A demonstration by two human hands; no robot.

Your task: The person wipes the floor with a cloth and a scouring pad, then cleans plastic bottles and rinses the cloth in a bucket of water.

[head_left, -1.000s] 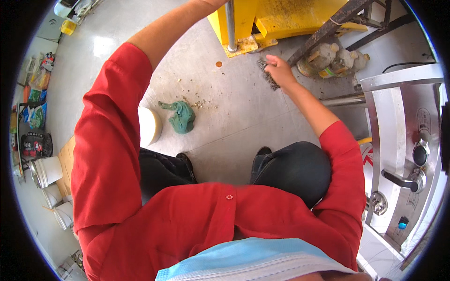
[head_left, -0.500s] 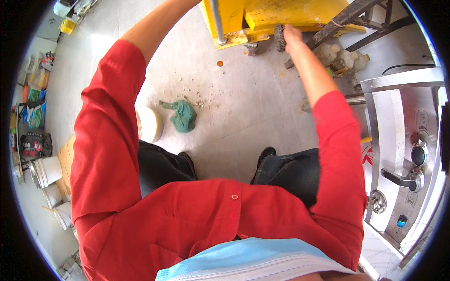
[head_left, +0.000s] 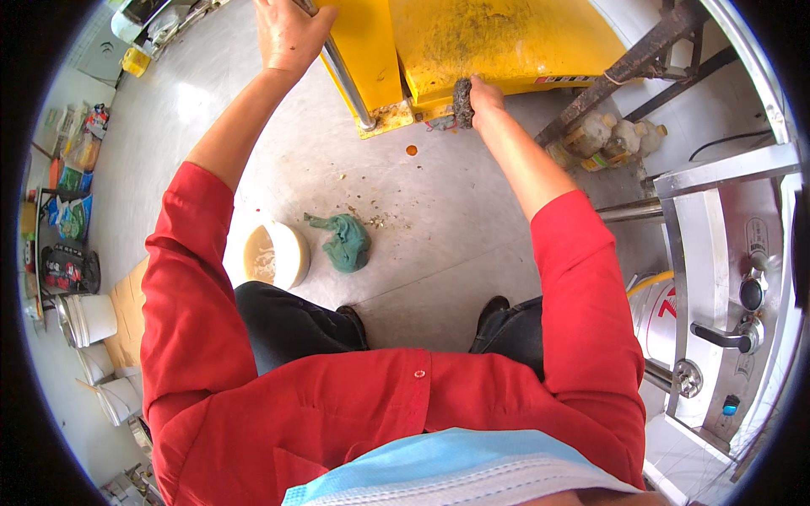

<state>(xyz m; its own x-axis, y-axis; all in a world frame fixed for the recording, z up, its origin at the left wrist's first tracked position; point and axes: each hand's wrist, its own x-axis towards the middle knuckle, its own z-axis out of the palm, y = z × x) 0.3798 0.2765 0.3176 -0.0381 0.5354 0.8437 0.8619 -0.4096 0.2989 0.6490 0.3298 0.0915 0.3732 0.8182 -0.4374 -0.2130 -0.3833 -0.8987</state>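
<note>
My left hand (head_left: 291, 38) grips the upper part of an upright steel bar (head_left: 342, 80) on a stained yellow piece of equipment (head_left: 447, 38). My right hand (head_left: 485, 99) is closed on a dark grey scouring pad (head_left: 462, 105), held against the lower edge of the yellow equipment. Below, on the grey floor (head_left: 439, 236), a crumpled green cloth (head_left: 346, 244) lies beside a cream bucket (head_left: 291, 253) of cloudy brownish liquid, with scattered dark debris near them.
On the right stand a dark metal frame (head_left: 629, 63), several grimy plastic jugs (head_left: 607, 139) and a stainless appliance (head_left: 709, 261) with a handle and knobs. At left are shelves of packets (head_left: 72, 219) and white buckets (head_left: 89, 320). A small orange spot (head_left: 412, 150) marks the floor.
My right hand has brought the pad up to the yellow equipment, then shifted it left along the edge. The view has shifted, bringing my left hand and the bucket's inside into sight.
</note>
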